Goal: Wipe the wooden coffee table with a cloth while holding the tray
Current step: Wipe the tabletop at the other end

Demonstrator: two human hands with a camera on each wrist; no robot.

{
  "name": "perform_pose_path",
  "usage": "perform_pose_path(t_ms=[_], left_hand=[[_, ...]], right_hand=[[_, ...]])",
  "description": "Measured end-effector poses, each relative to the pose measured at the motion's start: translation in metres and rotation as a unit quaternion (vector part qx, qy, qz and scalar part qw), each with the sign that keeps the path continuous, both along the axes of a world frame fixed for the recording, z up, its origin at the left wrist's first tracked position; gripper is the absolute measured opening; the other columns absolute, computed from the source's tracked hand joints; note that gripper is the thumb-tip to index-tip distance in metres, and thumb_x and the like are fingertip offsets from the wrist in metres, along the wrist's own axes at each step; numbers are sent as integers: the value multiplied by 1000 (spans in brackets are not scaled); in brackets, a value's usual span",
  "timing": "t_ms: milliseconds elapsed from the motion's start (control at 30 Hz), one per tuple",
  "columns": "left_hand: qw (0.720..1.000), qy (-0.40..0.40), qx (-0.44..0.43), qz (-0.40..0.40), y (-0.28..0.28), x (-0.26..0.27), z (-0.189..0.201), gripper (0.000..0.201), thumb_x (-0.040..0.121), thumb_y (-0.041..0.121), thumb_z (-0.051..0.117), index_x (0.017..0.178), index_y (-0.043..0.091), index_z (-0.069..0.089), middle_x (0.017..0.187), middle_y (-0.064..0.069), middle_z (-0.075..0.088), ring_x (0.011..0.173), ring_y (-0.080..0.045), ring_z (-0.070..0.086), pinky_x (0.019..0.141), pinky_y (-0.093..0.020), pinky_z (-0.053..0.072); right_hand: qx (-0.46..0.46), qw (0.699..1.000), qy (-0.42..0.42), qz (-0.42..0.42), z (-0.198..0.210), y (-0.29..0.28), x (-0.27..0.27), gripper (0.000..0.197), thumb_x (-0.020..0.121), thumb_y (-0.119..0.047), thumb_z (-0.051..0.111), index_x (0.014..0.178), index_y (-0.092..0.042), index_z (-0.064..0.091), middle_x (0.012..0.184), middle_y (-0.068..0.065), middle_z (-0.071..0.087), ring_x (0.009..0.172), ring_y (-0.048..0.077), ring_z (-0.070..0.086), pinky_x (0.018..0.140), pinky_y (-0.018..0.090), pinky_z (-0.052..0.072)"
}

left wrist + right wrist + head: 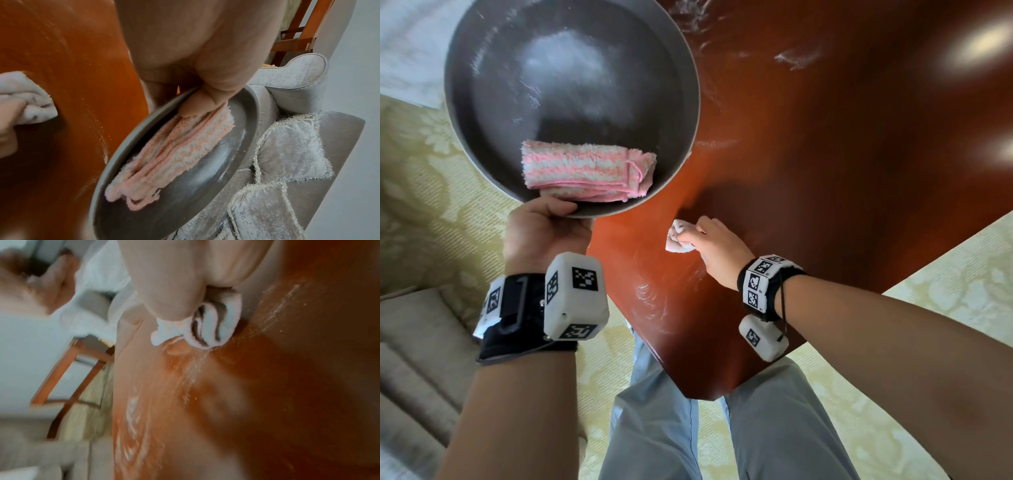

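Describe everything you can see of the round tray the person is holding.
The tray is round, dark grey-brown, with a low raised rim and a dusty, whitish-smeared floor. It looks like metal or glazed ware; which, I cannot tell. The left hand holds it at its near edge, thumb over the rim, raised beside the wooden table and partly over its edge. A folded pink-and-white striped cloth lies inside, near the thumb.

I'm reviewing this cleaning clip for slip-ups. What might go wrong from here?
1. The left hand grips the round tray by one edge only, and the left wrist view shows it tilted; the folded pink cloth could slide out.
2. The right hand holds a small bunched cloth, which may smear the white streaks on the table rather than lift them.
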State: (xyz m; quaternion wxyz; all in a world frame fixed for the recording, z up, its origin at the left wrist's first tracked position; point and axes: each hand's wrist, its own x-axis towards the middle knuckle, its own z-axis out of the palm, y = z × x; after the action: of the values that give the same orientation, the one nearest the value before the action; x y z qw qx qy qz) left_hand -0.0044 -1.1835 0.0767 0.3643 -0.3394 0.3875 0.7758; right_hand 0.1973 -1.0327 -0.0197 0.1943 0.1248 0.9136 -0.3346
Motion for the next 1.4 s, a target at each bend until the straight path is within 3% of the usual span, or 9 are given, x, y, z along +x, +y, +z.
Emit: perform_pose_path(t_ms=[200, 300, 467, 667, 800, 900, 1067, 1267, 1400], left_hand=[[1000, 7, -12, 10, 42, 6, 5, 42, 25, -12, 52, 60, 7, 64, 76, -5, 71, 75, -23, 74, 72, -31, 62], [1000, 19, -13, 21, 59, 10, 8, 31, 24, -11, 50, 46, 8, 60, 60, 0, 66, 60, -18, 71, 66, -29, 61], [998, 28, 1, 55, 64, 13, 5, 29, 27, -12, 49, 48, 7, 54, 59, -4, 65, 67, -24, 73, 70, -38, 63], [997, 16, -12, 79, 51, 14, 10, 29, 53, -12, 30, 50, 9, 50, 55, -1, 62, 58, -19, 70, 70, -36, 63], [997, 18, -20, 79, 35, 13, 15, 28, 48, -13, 35, 47, 9, 51, 53, 0, 62, 57, -18, 70, 77, -36, 62], [996, 18, -29, 81, 19, 12, 15, 29, 48, -13, 35, 42, 10, 52, 53, 0, 62, 57, -17, 70, 75, -35, 62], [996, 21, -35, 81, -13, 12, 16, 29, 48, -11, 38, 42, 11, 56, 57, 0, 65, 62, -18, 71, 86, -34, 59], [995, 19, -56, 83, -38, 12, 17, 32, 55, -9, 33, 42, 9, 56, 58, -2, 65, 60, -18, 71, 64, -29, 60], [994, 18, -55, 92, -52, 12, 17, 33, 56, -9, 34, 43, 9, 58, 62, -2, 67, 66, -20, 72, 69, -30, 60]], right_hand=[[-87, 956, 159, -230, 9, 66, -15, 51, 88, 11, 43, 130, -13, 57, 100, 5, 44, 93, -3, 56, 66, 28, 55], [5, 948, 149, -282, 8, 112, -26, 54, 87, 6, 45, 131, -22, 55, 102, 3, 45, 84, 18, 55, 67, 34, 57], [62, 942, 152, -293, -6, 161, -29, 58, 79, 11, 38, 127, -18, 54, 106, 1, 43, 83, 28, 59, 64, 42, 57], [146, 952, 91, -254, -16, 148, -27, 58, 78, 12, 49, 128, -17, 55, 100, 14, 51, 85, 31, 55, 67, 40, 51], [172, 951, 74, -244, -18, 131, -36, 62, 75, 15, 53, 129, -15, 57, 99, 14, 52, 84, 31, 54, 66, 39, 49], [176, 965, 42, -190, -13, 107, -43, 67, 74, 13, 59, 133, -19, 53, 106, 12, 52, 93, 30, 52, 68, 38, 48], [141, 984, 29, -103, -7, 50, -55, 66, 76, 11, 59, 132, -23, 51, 109, 9, 50, 96, 26, 49, 71, 39, 52], [110, 994, -5, 20, -4, -18, -46, 63, 76, 9, 57, 127, -25, 50, 105, 6, 47, 92, 22, 46, 61, 37, 54], [93, 994, -8, 55, 1, -15, -46, 59, 80, 7, 55, 127, -29, 51, 102, 4, 44, 90, 22, 47, 60, 37, 54]])
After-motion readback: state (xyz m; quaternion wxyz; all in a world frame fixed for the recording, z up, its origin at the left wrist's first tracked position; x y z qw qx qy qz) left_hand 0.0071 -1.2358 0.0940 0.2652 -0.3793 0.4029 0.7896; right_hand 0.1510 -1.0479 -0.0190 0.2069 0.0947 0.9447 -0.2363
